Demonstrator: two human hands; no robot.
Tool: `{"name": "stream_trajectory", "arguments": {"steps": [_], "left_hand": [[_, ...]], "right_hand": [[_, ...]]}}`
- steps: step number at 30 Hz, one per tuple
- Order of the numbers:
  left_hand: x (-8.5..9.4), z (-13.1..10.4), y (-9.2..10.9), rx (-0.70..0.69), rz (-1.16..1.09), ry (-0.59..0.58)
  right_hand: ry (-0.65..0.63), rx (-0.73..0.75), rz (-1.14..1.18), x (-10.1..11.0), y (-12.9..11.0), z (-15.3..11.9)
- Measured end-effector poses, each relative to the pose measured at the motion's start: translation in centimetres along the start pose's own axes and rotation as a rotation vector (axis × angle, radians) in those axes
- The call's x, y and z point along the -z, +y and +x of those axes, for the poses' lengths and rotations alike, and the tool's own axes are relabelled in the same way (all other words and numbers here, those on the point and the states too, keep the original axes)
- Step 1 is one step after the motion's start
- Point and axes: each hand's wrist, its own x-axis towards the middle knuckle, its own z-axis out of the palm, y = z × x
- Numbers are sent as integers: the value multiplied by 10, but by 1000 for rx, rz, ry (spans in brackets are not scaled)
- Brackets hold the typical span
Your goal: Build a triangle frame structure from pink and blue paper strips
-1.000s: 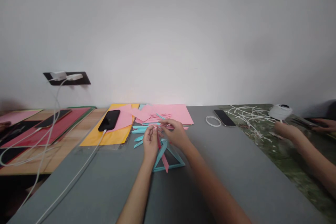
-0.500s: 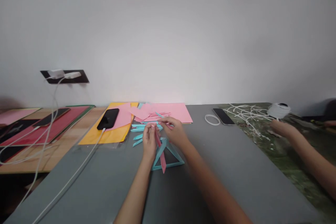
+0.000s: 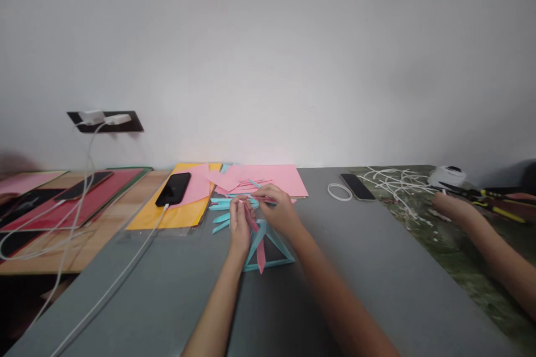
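Note:
My left hand (image 3: 240, 224) is closed on a folded pink paper strip (image 3: 261, 255), whose lower end hangs down toward me. My right hand (image 3: 274, 209) pinches pink paper close to the left fingertips; whether it is the same strip or a second one I cannot tell. Just beneath my hands lies a triangular frame of folded light-blue paper strips (image 3: 274, 263), partly covered by the pink strip and the fingers. Several loose blue strips (image 3: 220, 228) lie beyond my left hand.
Pink sheets (image 3: 288, 175) and a yellow folder (image 3: 146, 222) lie near the wall. A phone (image 3: 173, 189) trails a white cable across the grey table. At right are a second phone (image 3: 357, 187), a white ring (image 3: 339, 192), white cords (image 3: 393, 181), another person's hand (image 3: 454, 206) and yellow-black pliers (image 3: 502, 212).
My hands stay almost in place on the pink paper, with small finger shifts. On the right, the yellow-black pliers have come into view beside the other person's hand.

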Motion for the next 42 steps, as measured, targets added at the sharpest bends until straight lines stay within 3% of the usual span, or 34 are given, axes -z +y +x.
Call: {"name": "stream_trajectory", "arguments": {"steps": [5,11,21,33,38,42], "left_hand": [[0,-1,0,-1,101,20],[0,-2,5,-95,242,21],[-5,-3,13,-29,254,57],[-4,-3,13,-42,259,84],[-3,-2,11,-42,255,92],[-2,-2,9,-55,257,101]], "right_hand": [[4,-68,-7,-2,0,-1],[19,-158,59,-4,1,-2],[24,-185,113,-5,4,-2],[26,-225,162,-6,4,-2],[10,-176,92,-5,4,-3],[-1,-56,-88,-4,1,-5]]}}
